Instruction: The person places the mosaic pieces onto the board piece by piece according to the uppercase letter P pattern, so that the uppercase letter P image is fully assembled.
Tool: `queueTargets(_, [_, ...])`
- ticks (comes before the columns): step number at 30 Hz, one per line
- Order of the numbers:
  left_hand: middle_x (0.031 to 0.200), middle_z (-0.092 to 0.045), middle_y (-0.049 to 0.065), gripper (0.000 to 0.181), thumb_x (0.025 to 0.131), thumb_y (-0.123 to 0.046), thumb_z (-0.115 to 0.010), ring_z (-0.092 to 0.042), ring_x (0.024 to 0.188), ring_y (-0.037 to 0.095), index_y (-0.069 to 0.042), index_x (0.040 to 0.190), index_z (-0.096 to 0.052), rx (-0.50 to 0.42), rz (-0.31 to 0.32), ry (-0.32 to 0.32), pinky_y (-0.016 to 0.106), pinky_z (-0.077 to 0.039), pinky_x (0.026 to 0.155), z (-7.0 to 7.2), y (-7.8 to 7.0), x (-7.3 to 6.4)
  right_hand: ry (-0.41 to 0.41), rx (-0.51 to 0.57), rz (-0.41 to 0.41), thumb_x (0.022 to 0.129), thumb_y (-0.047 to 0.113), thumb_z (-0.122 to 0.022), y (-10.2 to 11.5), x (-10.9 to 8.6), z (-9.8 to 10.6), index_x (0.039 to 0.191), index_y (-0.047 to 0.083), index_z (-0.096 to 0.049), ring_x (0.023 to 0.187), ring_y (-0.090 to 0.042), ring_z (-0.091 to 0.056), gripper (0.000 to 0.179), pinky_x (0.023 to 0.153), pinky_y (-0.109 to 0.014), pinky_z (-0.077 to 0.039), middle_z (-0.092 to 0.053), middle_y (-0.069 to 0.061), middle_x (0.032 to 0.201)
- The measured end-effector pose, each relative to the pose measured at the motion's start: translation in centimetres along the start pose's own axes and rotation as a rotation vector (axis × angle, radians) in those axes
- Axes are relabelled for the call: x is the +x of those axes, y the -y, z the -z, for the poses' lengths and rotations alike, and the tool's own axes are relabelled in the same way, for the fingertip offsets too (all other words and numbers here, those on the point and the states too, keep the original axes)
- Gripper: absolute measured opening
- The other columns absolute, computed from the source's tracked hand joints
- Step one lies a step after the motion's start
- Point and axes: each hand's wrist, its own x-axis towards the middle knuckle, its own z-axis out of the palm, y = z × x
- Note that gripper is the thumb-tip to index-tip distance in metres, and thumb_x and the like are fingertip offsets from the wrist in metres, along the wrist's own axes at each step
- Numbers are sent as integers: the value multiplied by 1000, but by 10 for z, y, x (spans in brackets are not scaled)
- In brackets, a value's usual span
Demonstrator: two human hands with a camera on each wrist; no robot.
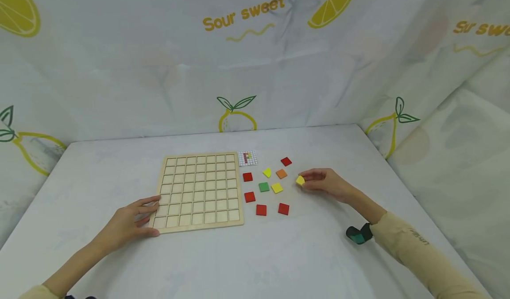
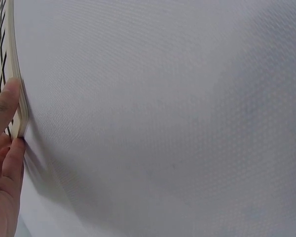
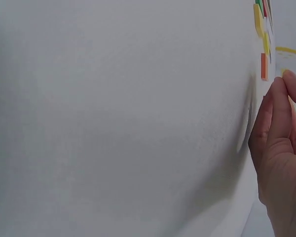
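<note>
A square wooden grid board point(image 1: 199, 192) lies flat on the white table. My left hand point(image 1: 126, 221) holds its near left corner, fingers along the left side and thumb at the front edge; the left wrist view shows the fingertips point(image 2: 11, 89) against the board's rim point(image 2: 20, 106). To the right of the loose tiles, my right hand point(image 1: 328, 184) pinches a yellow tile point(image 1: 300, 180) between thumb and fingers. In the right wrist view the fingers mostly cover that tile. Nearest to it lie an orange tile point(image 1: 281, 173) and a yellow square tile point(image 1: 276, 188).
Between board and right hand are several red tiles point(image 1: 261, 210), a green tile point(image 1: 264, 187) and a yellow rounded tile point(image 1: 267, 172). A small printed pattern card point(image 1: 248, 158) lies by the board's far right corner. A lemon-print curtain point(image 1: 255, 82) hangs behind the table.
</note>
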Motion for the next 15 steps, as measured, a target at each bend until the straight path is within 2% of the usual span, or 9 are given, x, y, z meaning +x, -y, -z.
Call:
queueTargets(4, [140,-46,21,71,64,-19,-86,-51,118,39,17,118,-57,10,3,5,20,-56,85,0,0,0,0,19,-17,90,12,-68,0,3,2,131,-5,-52,98,-13,-62,48,88,-22,-57,-64,-7,114])
queueTargets(8, [139,-48,21,72,64,-21,-86,-54,118,31,16,118,-58,32,-4,-8,19,-56,85,1,0,0,3,26,-32,89,14,-70,2,6,3,130,-4,-53,99,-13,-60,48,88,-23,-57,-63,-6,115])
queueTargets(13, [138,-49,21,72,64,-23,-86,-54,118,28,16,118,-58,45,-12,-12,18,-56,84,0,1,0,14,29,-42,89,14,-70,5,9,3,130,-3,-54,102,-15,-59,47,89,-24,-57,-60,-7,119])
queueTargets(15, [138,-48,21,72,64,-22,-86,-54,120,13,16,118,-58,23,-13,-10,18,-56,84,-1,1,0,9,26,-50,89,14,-70,6,11,2,130,-3,-54,102,-16,-59,47,89,-24,-57,-60,-7,120])
